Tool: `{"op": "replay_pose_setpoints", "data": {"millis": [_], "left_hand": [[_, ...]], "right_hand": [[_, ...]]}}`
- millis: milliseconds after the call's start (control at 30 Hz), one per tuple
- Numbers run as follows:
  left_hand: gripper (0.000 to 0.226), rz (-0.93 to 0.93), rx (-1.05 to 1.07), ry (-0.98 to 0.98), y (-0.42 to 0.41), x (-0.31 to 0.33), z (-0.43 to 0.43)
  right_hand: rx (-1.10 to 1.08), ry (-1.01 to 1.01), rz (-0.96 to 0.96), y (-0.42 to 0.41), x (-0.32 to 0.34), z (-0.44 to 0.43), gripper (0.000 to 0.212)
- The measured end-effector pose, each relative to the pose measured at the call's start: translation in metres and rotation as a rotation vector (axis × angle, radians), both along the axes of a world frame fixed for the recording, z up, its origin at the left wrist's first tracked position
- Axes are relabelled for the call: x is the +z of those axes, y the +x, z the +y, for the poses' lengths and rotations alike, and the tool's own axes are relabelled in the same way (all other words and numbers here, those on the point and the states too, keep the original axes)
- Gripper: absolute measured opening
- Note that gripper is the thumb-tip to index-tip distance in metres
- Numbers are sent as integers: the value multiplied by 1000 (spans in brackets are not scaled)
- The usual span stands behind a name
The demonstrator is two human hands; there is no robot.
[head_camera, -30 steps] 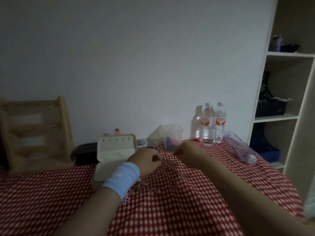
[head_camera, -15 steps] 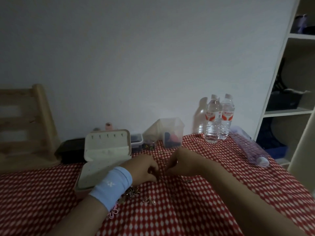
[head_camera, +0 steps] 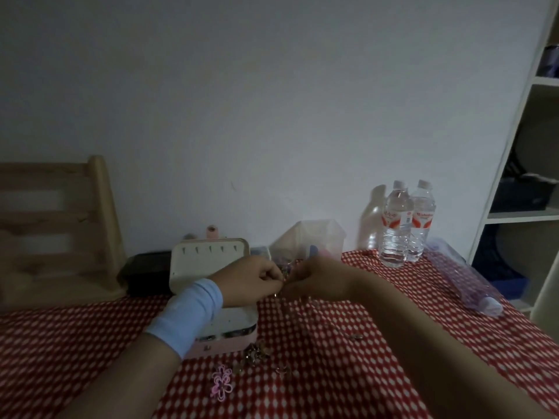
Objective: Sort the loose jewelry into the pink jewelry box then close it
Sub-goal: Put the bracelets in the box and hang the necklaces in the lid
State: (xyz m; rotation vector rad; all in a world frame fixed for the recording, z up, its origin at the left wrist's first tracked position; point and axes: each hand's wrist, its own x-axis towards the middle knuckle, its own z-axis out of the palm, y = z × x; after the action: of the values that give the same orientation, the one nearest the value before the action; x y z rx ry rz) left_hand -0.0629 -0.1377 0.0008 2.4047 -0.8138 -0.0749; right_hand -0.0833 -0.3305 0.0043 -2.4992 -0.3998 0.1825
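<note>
Grips of left hand [head_camera: 257, 281] and right hand [head_camera: 316, 279] pinch a dim, indistinct jewelry piece [head_camera: 277, 293].

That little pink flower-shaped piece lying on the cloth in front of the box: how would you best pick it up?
Pinch one outer petal loop of the pink flower piece from straight above. It lies flat on the tablecloth, thin and open-looped, so there is no side to grasp. Take a near petal, probably: the metal jewelry pile sits just beyond it.
</note>
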Motion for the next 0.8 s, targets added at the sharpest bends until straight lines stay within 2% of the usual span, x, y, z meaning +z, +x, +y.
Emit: {"op": "replay_pose_setpoints", "data": {"millis": [133, 233, 300, 400, 633, 800], "left_hand": [[8, 168, -37, -63, 15, 31, 34], [16, 145, -14, 54, 29, 45, 62], [18, 128, 20, 48, 37, 48, 77], [6, 161, 61, -29, 45, 42, 103], [16, 208, 124, -300, 62, 33, 151], [28, 447, 36, -777, 70, 27, 158]], "right_hand": [[30, 132, 11, 14, 29, 19, 17], [48, 226, 40, 28, 45, 42, 15], [100, 230, 91, 38, 53, 60, 14], [152, 264, 144, 56, 55, 86, 16], [153, 573, 265, 87, 28, 130, 32], [163, 647, 274, 99, 14, 139, 35]]}}
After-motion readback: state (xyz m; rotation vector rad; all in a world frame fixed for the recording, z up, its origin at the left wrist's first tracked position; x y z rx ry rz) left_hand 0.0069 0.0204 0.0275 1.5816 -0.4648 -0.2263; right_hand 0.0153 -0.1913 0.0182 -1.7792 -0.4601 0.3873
